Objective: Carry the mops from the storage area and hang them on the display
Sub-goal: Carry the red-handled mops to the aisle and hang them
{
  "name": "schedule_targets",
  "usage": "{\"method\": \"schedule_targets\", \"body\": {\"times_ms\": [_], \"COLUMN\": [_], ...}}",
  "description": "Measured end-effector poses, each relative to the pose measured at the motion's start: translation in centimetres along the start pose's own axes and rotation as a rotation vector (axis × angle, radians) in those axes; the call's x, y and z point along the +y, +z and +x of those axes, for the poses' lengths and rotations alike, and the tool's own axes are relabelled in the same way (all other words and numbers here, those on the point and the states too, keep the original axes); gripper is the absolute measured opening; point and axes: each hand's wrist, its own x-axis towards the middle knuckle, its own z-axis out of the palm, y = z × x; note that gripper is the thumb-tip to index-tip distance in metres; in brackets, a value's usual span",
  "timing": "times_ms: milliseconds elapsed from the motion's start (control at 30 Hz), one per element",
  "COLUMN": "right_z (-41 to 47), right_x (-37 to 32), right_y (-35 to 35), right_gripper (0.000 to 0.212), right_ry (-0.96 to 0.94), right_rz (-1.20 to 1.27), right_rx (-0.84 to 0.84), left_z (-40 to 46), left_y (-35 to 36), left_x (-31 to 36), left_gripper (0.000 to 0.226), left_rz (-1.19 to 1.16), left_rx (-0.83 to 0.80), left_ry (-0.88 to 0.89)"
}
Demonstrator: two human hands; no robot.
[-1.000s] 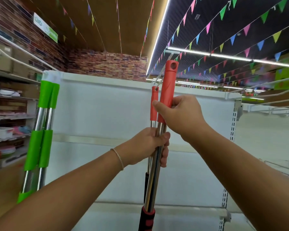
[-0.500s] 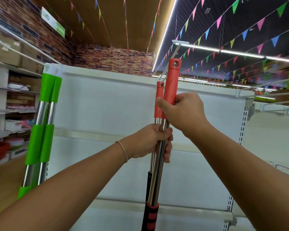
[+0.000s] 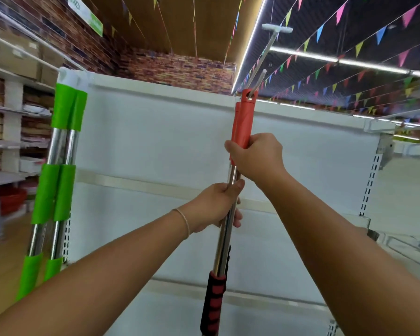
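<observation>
I hold a mop upright by its steel pole, which has a red end cap with a hanging hole. My right hand grips the bottom of the red cap. My left hand grips the steel pole just below. A second red-capped mop sits right behind the first, almost hidden. The cap's hole is at the tip of a metal display hook that sticks out from the white display panel. A black and red foam grip is lower on the pole.
Two green-and-steel mops hang at the left edge of the panel. Stocked shelves line the left wall. A wire shelf and slotted upright stand at the right. Coloured bunting hangs overhead.
Both hands have lifted the red-capped mop higher, and its hole has come up to the tip of the hook. The view has tilted upward.
</observation>
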Motion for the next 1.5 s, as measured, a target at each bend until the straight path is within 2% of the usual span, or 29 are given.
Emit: {"method": "schedule_targets", "body": {"times_ms": [233,333,433,600,933,1133,1400,1500], "right_z": [1.8,1.6,1.6,2.4,3.2,3.8,4.4,4.7], "right_x": [1.3,1.5,1.6,1.8,3.2,3.9,3.5,3.5], "right_y": [1.6,2.2,2.6,3.4,5.2,6.0,5.5,4.9], "right_gripper": [0.031,0.034,0.039,0.039,0.043,0.043,0.040,0.043], "right_ry": [-0.017,-0.054,-0.085,-0.050,-0.023,-0.042,-0.038,-0.029], "right_rz": [-0.146,-0.314,-0.445,-0.432,-0.401,-0.403,-0.472,-0.429], "right_rx": [0.035,0.070,0.100,0.096,0.148,0.195,0.106,0.046], "left_z": [2.3,3.0,3.7,4.7,6.7,7.8,7.2,6.6], "left_y": [0.2,0.1,0.0,0.0,-0.6,-0.6,-0.1,0.0], "left_x": [-0.8,-1.4,-2.0,-2.2,-3.4,-4.1,-3.6,-2.9], "left_gripper": [0.062,0.067,0.060,0.053,0.053,0.052,0.057,0.057], "left_rz": [0.190,0.323,0.384,0.425,0.465,0.475,0.483,0.478], "left_rx": [0.127,0.189,0.225,0.250,0.219,0.256,0.279,0.260], "left_ry": [0.021,0.070,0.105,0.138,0.195,0.229,0.164,0.098]}}
